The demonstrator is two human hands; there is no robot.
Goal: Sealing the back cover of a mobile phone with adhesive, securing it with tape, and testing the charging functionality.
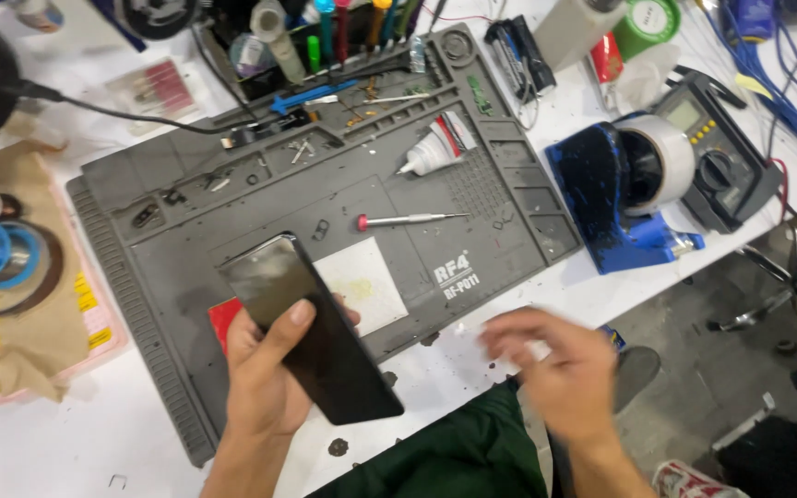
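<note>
Left hand point(265, 373) gripping flat glossy black smartphone point(311, 327) by its edges above grey silicone repair mat point(500, 198), right hand point(555, 369) blurred, open and empty alongside; red-capped precision screwdriver point(408, 219) beyond; firm edge grip advisable.

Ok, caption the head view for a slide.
Left hand grips a black phone over a grey repair mat; right hand blurred, empty.
</note>
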